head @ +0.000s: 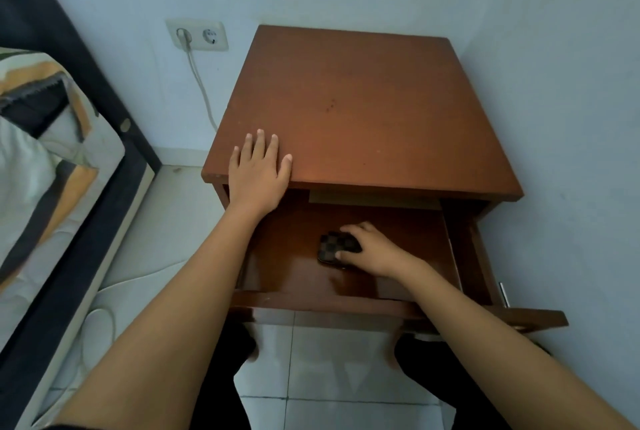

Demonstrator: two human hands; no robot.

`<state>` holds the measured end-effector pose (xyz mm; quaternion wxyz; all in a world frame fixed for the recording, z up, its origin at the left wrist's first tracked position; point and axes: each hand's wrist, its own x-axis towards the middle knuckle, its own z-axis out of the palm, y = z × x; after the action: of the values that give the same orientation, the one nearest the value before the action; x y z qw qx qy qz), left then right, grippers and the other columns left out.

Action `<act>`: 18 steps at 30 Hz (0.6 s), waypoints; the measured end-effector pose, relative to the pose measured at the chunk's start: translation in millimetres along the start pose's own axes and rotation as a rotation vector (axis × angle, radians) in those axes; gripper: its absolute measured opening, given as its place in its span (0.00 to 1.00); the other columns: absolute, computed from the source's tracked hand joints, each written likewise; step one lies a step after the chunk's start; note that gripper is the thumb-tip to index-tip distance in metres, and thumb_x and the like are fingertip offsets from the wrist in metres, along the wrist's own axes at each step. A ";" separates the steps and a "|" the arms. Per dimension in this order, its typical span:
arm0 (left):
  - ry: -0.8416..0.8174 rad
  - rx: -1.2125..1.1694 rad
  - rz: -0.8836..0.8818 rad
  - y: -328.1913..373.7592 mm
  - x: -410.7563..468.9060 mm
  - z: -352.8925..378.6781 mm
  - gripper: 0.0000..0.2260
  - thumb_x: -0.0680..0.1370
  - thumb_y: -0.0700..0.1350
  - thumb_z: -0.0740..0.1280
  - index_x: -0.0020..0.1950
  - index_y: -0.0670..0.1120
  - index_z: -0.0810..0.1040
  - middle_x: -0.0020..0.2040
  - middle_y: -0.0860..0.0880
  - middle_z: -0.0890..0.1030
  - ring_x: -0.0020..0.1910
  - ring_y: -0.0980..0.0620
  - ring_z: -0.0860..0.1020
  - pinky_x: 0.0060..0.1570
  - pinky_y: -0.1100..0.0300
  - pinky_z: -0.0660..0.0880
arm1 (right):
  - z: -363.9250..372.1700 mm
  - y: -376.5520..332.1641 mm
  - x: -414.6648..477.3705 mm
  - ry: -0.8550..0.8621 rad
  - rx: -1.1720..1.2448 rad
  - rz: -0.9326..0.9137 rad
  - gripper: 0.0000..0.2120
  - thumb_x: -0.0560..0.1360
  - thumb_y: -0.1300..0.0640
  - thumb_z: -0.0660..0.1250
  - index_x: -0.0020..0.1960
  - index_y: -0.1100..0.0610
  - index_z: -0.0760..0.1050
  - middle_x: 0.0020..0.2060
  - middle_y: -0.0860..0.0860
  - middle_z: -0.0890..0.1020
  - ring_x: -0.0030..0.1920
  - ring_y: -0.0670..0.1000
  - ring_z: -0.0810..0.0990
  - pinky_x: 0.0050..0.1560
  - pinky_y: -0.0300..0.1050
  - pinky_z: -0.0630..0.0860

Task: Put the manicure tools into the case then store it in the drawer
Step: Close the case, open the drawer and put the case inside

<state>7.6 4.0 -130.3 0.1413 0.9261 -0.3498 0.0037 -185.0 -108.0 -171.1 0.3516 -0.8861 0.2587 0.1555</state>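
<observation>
A small dark checkered manicure case [333, 248] lies closed on the floor of the pulled-out wooden drawer [322, 305]. My right hand [372, 249] is inside the drawer with its fingers curled around the right side of the case. My left hand [259, 171] rests flat, fingers spread, on the front left corner of the brown nightstand top [363, 111]. No loose manicure tools are visible.
The nightstand stands against a pale wall in a corner. A bed with a dark frame [86, 208] and patterned bedding is at the left. A wall socket [197, 35] with a white cable hangs left of the stand. White floor tiles and my dark-clothed knees are below.
</observation>
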 end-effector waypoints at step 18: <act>-0.063 0.124 0.490 14.4 -152.7 2.4 0.42 0.69 0.76 0.46 0.76 0.52 0.47 0.77 0.52 0.48 0.76 0.54 0.43 0.74 0.49 0.39 | 20.2 10.5 -111.9 0.503 -0.503 -0.296 0.47 0.67 0.29 0.59 0.76 0.54 0.50 0.77 0.50 0.53 0.76 0.47 0.44 0.72 0.45 0.40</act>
<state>-117.3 91.8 -145.1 0.0680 0.8203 -0.5671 0.0302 -284.3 -61.2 -139.8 0.0674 -0.9829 0.1601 -0.0607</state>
